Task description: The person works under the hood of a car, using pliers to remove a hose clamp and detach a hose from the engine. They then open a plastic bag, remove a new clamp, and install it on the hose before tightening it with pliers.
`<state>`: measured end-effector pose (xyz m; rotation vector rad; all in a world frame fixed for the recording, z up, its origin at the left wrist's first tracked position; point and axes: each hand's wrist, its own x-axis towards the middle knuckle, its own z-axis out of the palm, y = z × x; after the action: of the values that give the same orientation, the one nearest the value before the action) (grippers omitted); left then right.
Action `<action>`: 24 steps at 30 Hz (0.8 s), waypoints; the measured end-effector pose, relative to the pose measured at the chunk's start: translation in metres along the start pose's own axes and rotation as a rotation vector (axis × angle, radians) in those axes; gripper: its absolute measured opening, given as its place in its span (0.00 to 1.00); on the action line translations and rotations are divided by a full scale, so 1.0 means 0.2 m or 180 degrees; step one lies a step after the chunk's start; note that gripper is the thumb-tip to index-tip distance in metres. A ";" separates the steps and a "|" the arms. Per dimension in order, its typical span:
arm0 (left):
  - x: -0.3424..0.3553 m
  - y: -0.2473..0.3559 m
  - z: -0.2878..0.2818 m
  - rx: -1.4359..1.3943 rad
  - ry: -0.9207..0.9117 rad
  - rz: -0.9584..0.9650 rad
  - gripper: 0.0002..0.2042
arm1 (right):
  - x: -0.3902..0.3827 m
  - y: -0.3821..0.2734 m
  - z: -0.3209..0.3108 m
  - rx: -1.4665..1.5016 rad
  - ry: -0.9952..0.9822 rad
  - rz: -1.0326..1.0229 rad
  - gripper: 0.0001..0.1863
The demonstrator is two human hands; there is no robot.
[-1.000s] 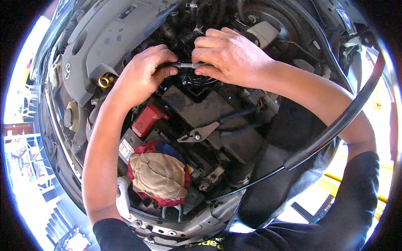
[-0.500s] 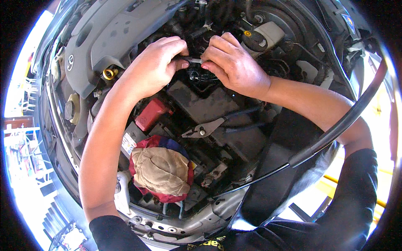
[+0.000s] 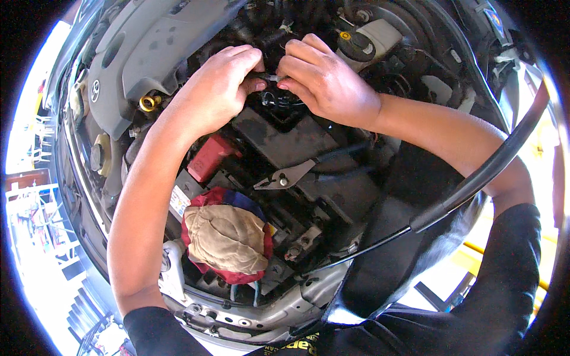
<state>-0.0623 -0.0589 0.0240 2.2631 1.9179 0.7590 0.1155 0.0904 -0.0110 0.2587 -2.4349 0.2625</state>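
Note:
Over the back of the engine bay, my two hands meet around a thin, light-coloured piece (image 3: 272, 78), like a short tube or connector. My left hand (image 3: 227, 83) pinches the dark end of it between thumb and fingers. From the other side, my right hand (image 3: 326, 80) pinches its pale end, fingers curled. Most of the piece is hidden by my fingers, so its exact kind is unclear. Just below lie dark wires and a black fitting (image 3: 270, 99). Pliers (image 3: 286, 177) with dark blue handles rest on the black box below my hands, touched by neither hand.
A bunched beige and red cloth (image 3: 228, 237) lies on the battery near the front. Beside it sits a red terminal cover (image 3: 211, 159). The grey engine cover (image 3: 148, 56) is at left, a fluid reservoir (image 3: 380, 43) at back right. A black hose (image 3: 463, 196) crosses at right.
The view has shifted slightly. Both hands keep their pinch on the thin piece, and the gap between them looks a little smaller. Pliers and cloth stay where they lay.

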 end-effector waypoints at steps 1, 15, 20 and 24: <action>0.00 0.00 0.00 -0.0018 0.0009 -0.0038 0.11 | 0.00 0.00 0.00 -0.0004 0.0025 -0.0021 0.08; 0.01 0.03 0.03 0.0110 0.0139 0.0066 0.10 | 0.00 0.01 0.01 -0.0103 0.0063 -0.0183 0.08; 0.01 0.02 0.04 0.0268 -0.0018 0.0034 0.16 | 0.01 0.01 0.00 -0.0076 -0.0002 -0.0118 0.08; 0.02 -0.03 -0.01 0.0167 -0.0555 -0.0189 0.22 | 0.01 0.01 -0.01 -0.0150 -0.0106 -0.0102 0.08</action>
<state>-0.0681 -0.0553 0.0251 2.2079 1.9356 0.4919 0.1144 0.0932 -0.0080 0.2832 -2.4641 0.1877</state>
